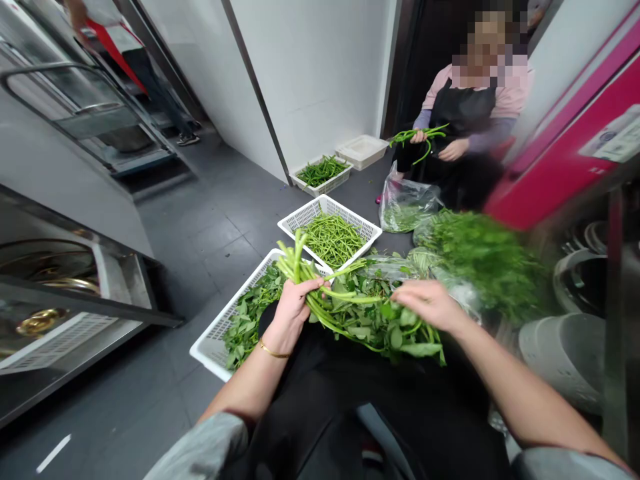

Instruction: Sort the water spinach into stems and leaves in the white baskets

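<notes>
My left hand (294, 305) is closed round a bunch of leafy greens (345, 301). Their thick pale-green stem ends stick up past the thumb, and the long stems run right across my lap. At the leafy side, my right hand (429, 303) is closed, its fingertips pinched at a stem among the leaves; the exact grip is partly hidden. More loose leaves lie beneath and between both hands. Just left of my left hand stands a white basket (213, 347) holding picked leaves. Beyond it, another white basket (373, 235) contains cut green stems.
A co-worker (465, 107) sits opposite with long green beans. Near them are a clear plastic bag (407, 193), a basket of green pods (323, 171) and a white lidded tub (363, 151). Feathery greens (480, 257) and a white bucket (560, 353) stand right; a metal shelf (90, 333) stands left.
</notes>
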A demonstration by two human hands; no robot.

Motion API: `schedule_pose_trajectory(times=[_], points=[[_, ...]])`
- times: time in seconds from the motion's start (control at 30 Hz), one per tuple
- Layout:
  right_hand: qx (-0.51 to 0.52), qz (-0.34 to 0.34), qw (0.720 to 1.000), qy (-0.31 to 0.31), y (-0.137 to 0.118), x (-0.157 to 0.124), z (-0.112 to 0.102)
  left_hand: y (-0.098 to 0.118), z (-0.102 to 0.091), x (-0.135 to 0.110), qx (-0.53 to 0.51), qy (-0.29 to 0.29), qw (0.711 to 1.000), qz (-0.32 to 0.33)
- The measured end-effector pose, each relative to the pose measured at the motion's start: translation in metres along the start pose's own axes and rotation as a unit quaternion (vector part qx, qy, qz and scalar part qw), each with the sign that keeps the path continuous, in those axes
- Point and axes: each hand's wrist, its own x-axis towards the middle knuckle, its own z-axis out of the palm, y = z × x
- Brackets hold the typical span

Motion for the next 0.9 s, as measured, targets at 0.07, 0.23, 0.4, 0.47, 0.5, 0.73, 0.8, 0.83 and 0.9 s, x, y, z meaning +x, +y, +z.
schedule_pose_trajectory(times=[0.07,0.23,0.4,0.47,0.5,0.73,0.8,0.83,0.9], points=[[0.074,0.132,0.97,0.19,0.02,-0.011,-0.017,0.001,-0.003,0.003,-0.02,0.028,0.999,0.015],[0.011,0.115,0.983,0.14,0.018,-0.019,-0.05,0.002,0.002,0.002,0.025,0.002,0.999,0.048],[-0.062,0.02,0.992,-0.111,-0.024,0.028,-0.019,-0.001,0.017,-0.009,0.125,-0.042,0.987,0.096],[-0.019,0.028,0.974,-0.226,-0.023,0.049,0.007,0.0,0.018,-0.014,0.157,-0.086,0.977,0.116],[0.027,0.035,0.958,-0.284,-0.019,0.055,0.019,0.001,0.017,-0.016,0.161,-0.108,0.973,0.123],[0.366,0.08,0.864,-0.337,-0.008,0.044,0.071,-0.005,-0.005,-0.019,0.091,-0.148,0.98,0.095],[0.354,0.104,0.879,-0.302,-0.014,0.038,0.077,-0.011,-0.008,-0.017,0.081,-0.136,0.983,0.091],[0.343,0.124,0.898,-0.246,-0.015,0.037,0.079,-0.015,-0.008,-0.015,0.066,-0.121,0.987,0.082],[0.317,0.168,0.93,-0.086,-0.012,0.037,0.081,-0.023,-0.005,-0.011,0.022,-0.079,0.996,0.048]])
